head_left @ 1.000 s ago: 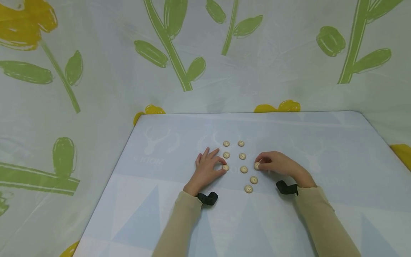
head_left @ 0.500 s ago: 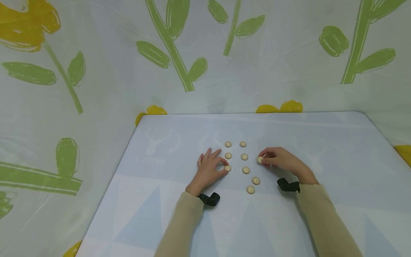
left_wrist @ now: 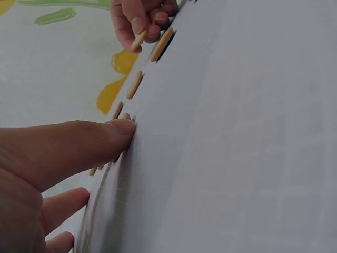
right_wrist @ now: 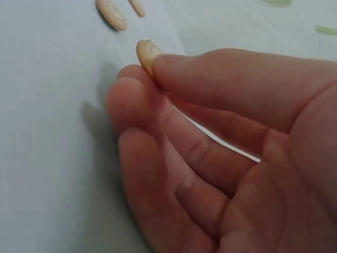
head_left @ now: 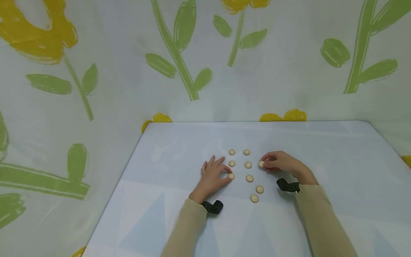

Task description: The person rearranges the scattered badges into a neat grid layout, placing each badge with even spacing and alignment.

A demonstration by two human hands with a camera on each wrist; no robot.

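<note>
My left hand (head_left: pixel 212 180) pinches a round pale wooden button (head_left: pixel 231 176) between thumb and index finger on the table, the other fingers spread. This is the nearest button of a left column, beyond which lie a middle button (head_left: pixel 232 163) and a far button (head_left: pixel 232 152). My right hand (head_left: pixel 284 165) grips another wooden button (head_left: pixel 261 164) between thumb and fingertips. In the right wrist view that held button (right_wrist: pixel 147 55) is tilted and appears lifted off the table. It is just right of a button (head_left: pixel 248 165) in the right column.
The right column also has a far button (head_left: pixel 246 152) and a nearer button (head_left: pixel 249 178). Two loose buttons, one (head_left: pixel 259 189) and another (head_left: pixel 254 198), lie closer to me. A pale patterned table (head_left: pixel 289 228) meets a flower-print wall covering (head_left: pixel 282 82) at the back.
The right hand has carried its button farther from me, from beside the nearer right-column button to beside the middle one. The left hand stays on its button. The head view has tilted up slightly.
</note>
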